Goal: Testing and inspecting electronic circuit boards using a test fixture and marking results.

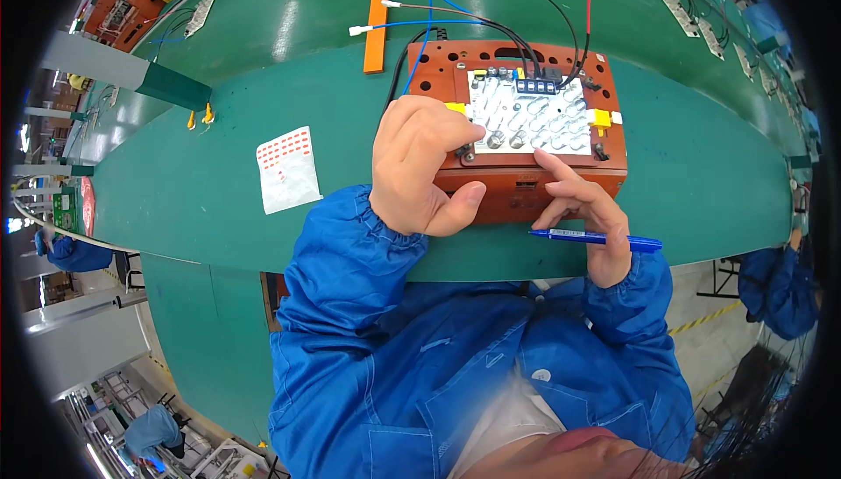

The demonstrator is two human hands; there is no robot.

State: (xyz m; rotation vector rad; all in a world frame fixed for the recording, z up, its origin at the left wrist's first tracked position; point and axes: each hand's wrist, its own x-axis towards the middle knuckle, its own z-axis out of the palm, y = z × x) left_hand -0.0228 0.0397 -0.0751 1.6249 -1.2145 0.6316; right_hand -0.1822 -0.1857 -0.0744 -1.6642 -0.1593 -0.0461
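Head view looks down on a green bench (219, 181), with an orange fixture (526, 186) set near its front edge, just ahead of the person. A pale circuit board (534, 116) lies seated in the top of the fixture, studded with round parts, with yellow clips at its left and right edges and a row of blue terminals along its far edge. Black, blue and red wires (491, 6) run from that far side out across the bench; their loose ends lie free, joined to nothing visible.

Left hand (420, 164) rests curled over the fixture's left front corner, fingers on the board's edge and thumb against the fixture's front face, steadying it instead of gripping anything. Right hand (591, 216) holds a blue pen (596, 236) sideways under its lower fingers, while its forefinger stretches out to touch the board's near edge.

Judging by this, the board is already seated and wired, and checking or marking appears to be under way; no mark from the pen is visible.

An orange strip (378, 10) and a white sheet (287, 170) with red dots lie to the left. The left hand hides the board's near-left corner, and the small parts are too fine to identify.
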